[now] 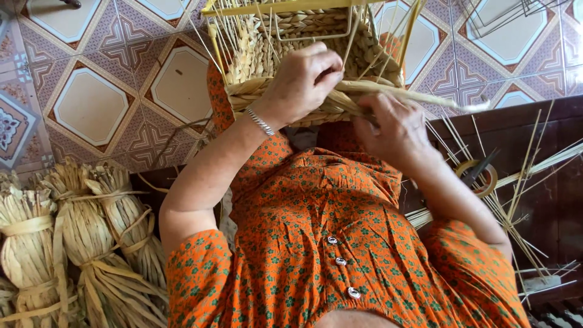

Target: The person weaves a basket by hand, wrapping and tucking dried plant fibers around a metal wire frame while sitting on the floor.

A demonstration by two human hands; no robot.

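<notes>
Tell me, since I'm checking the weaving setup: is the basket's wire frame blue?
No, the wire frame around the woven basket is yellow, as seen above the left hand and right hand.

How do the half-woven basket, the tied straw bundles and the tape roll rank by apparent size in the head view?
Largest to smallest, as they look:
1. Half-woven basket, under both hands, partly cut off at the top edge.
2. Tied straw bundles taken as a group; close to the basket in spread, so this order is unsure.
3. Tape roll, clearly smallest.

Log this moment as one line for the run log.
left hand: gripping woven basket rim | right hand: pinching straw strand | straw bundles: on floor
</notes>
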